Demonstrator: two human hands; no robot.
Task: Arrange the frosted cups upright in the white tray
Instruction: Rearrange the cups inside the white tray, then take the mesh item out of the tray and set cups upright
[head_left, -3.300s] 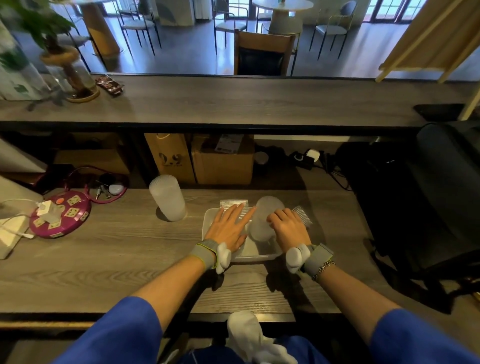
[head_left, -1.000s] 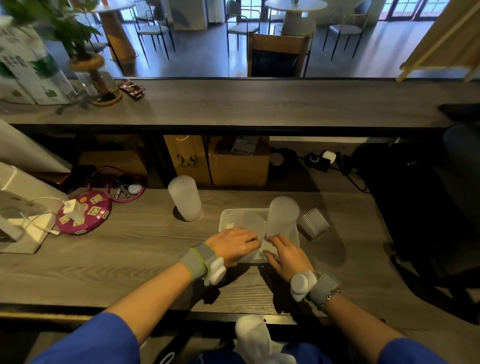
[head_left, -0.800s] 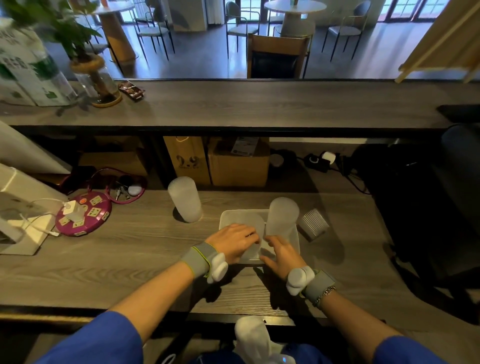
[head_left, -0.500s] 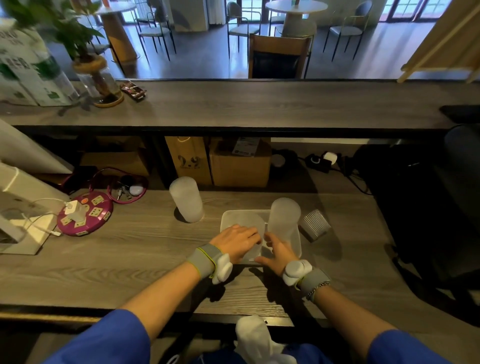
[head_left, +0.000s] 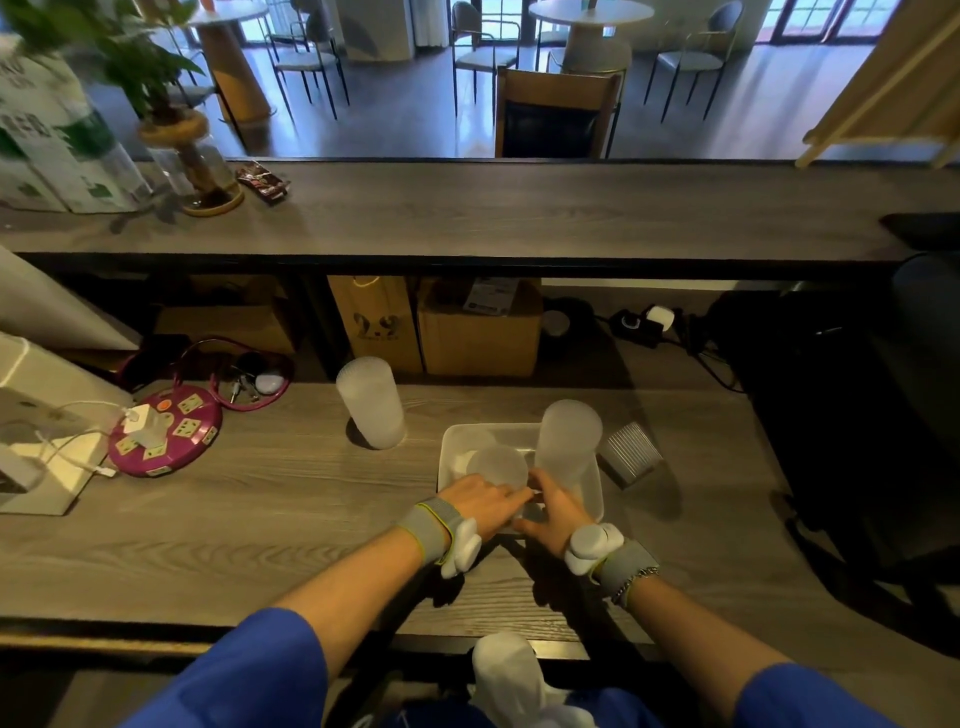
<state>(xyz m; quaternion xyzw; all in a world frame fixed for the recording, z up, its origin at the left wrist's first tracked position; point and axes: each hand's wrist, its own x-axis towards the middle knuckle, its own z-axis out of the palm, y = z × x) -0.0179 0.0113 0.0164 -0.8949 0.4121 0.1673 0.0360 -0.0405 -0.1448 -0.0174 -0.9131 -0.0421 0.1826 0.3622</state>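
Observation:
The white tray lies on the wooden table in front of me. One tall frosted cup stands upright in its right half. A second frosted cup stands in the tray's near left part, its round top facing me. My left hand grips this cup low on its left side. From the right, my right hand presses its fingers against the same cup, just in front of the tall one. A third frosted cup stands upright on the table to the left of the tray.
A ribbed clear cup lies on its side just right of the tray. A round magenta power strip with a charger sits far left, next to a white box. Cardboard boxes stand behind, under the upper counter.
Both hands have closed in around the cup in the tray's left part, and it now sits nearer the front edge. The other cups have not moved.

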